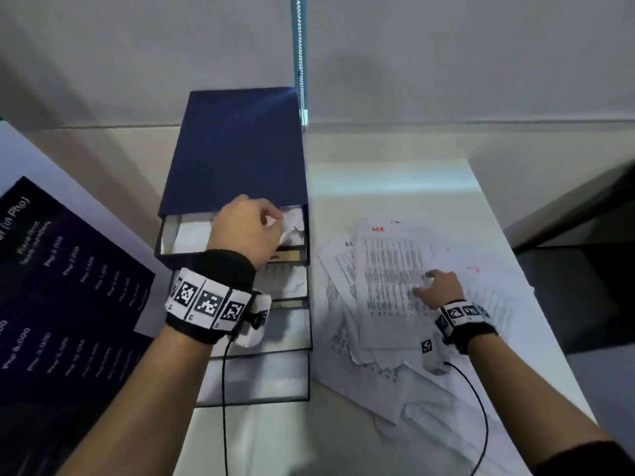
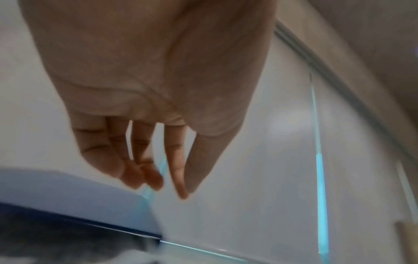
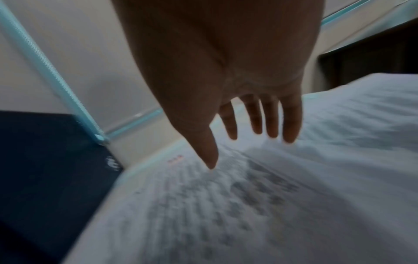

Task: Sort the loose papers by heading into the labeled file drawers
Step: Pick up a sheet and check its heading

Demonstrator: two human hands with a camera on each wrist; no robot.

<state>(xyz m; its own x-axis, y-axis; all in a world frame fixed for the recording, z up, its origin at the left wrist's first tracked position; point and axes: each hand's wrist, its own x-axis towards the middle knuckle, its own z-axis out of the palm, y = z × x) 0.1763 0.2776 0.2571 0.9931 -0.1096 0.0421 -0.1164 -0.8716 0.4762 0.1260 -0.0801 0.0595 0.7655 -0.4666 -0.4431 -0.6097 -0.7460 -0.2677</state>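
Note:
A dark blue drawer unit (image 1: 233,149) stands on the white table (image 1: 395,176) with several drawers pulled out in steps. The top drawer (image 1: 192,235) holds white sheets and a crumpled paper (image 1: 293,223). My left hand (image 1: 275,221) hovers over that drawer; the left wrist view shows its fingers (image 2: 178,178) hanging loose and holding nothing. To the right lies a messy pile of loose papers (image 1: 343,280). My right hand (image 1: 427,281) rests with straight fingers (image 3: 289,125) on the top sheet (image 1: 388,269), a printed table with a red heading.
A dark poster (image 1: 68,286) leans at the left beside the drawers. A blue blind cord with a bead chain (image 1: 299,63) hangs behind the unit. A dark chair (image 1: 584,269) stands past the table's right edge. Lower drawers (image 1: 285,280) also hold papers.

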